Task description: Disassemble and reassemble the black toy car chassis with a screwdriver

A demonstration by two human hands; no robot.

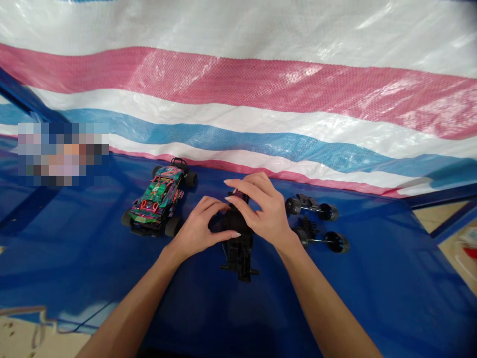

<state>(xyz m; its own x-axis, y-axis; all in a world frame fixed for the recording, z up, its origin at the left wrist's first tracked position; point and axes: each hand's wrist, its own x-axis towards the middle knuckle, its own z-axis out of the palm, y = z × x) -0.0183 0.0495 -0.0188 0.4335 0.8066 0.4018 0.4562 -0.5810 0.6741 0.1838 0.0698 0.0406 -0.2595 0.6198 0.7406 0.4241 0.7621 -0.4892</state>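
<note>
A black toy car chassis lies lengthwise on the blue table in front of me. My left hand holds its left side, thumb laid across the top and fingers curled toward the far part. From the right, my right hand curves over the chassis's far end, fingers bent around it and hiding much of that end. Left of my hands stands a toy car with a green, pink and purple patterned body and black wheels. To the right lie two wheel-and-axle assemblies, a far one and a nearer one.
The blue table carries all these parts. Behind it hangs a striped plastic sheet in white, red and blue. Blue frame bars stand at the right edge. A patch at the left is pixelated.
</note>
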